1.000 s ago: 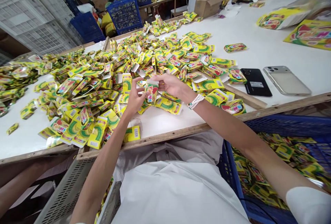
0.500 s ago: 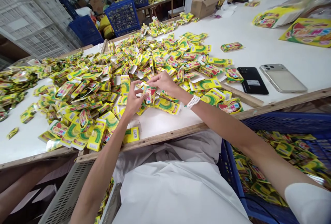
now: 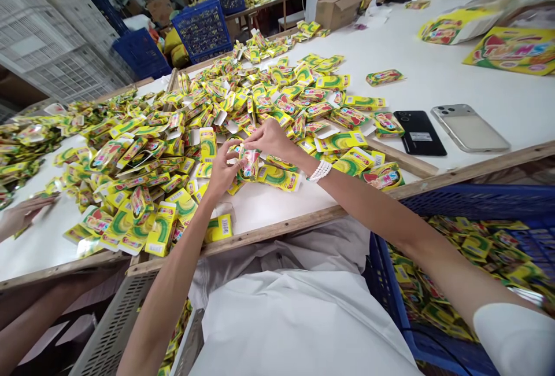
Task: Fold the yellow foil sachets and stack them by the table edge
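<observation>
A small yellow and green carton (image 3: 250,163) is held upright over the white table (image 3: 433,81) by both my hands. My left hand (image 3: 222,169) pinches its left side, and my right hand (image 3: 271,137), with a white bead bracelet at the wrist, is closed over its top. Around them lies a wide heap of flat yellow cartons (image 3: 182,133) of the same print.
A black phone (image 3: 418,132) and a silver phone (image 3: 469,127) lie at the right. A blue crate (image 3: 472,260) with several filled cartons stands by my right arm. Another person's hand (image 3: 21,214) reaches in at the left. Blue baskets (image 3: 203,26) and a cardboard box (image 3: 333,3) stand behind.
Both my hands have lowered the carton slightly toward the table and the right hand has closed over its top. Another person's hand has come into view at the left edge.
</observation>
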The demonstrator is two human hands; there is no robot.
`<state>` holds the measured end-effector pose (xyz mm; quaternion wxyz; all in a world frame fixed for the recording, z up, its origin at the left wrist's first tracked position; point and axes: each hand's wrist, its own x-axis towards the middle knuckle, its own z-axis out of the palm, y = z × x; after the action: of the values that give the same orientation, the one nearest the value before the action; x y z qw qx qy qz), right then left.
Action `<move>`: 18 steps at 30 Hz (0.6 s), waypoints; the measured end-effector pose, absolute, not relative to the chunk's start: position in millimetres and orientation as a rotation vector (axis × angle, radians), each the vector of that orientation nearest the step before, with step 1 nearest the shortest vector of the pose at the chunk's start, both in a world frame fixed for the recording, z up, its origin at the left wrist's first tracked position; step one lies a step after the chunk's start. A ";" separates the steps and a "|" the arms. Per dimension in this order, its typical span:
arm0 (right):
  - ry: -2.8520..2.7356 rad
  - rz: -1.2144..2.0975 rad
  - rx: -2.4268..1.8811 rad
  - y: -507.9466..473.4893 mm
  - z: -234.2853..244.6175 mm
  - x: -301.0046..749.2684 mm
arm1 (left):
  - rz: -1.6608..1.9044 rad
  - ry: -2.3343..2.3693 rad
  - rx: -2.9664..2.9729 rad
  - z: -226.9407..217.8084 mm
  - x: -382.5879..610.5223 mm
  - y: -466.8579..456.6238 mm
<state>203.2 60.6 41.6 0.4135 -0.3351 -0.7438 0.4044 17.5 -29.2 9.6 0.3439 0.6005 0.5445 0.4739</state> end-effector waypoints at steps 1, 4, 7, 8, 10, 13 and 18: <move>-1.872 1.016 -0.846 61.2 40.3 202.4 | 1.225 1.419 1.559 10.0 17.9 -29.7; -1.883 1.004 -0.876 62.6 36.4 199.8 | 1.204 1.412 1.568 11.9 19.8 -31.3; -1.850 1.029 -0.926 61.5 33.9 196.8 | 1.196 1.387 1.568 13.2 21.4 -31.1; -1.813 1.061 -0.928 60.4 33.7 195.9 | 1.210 1.386 1.568 13.4 21.5 -30.5; -1.722 1.161 -0.910 57.1 34.6 194.6 | 1.257 1.385 1.571 13.8 21.2 -28.8; -1.569 1.357 -0.858 51.6 37.8 193.1 | 1.361 1.376 1.537 15.2 19.5 -26.8; -1.465 1.488 -0.807 49.5 38.5 191.2 | 1.408 1.385 1.458 19.0 18.3 -28.0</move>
<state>191.2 49.5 38.5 0.4366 -0.3243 -0.5887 0.5980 18.3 -28.0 19.0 0.3368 0.5594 0.5311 0.5399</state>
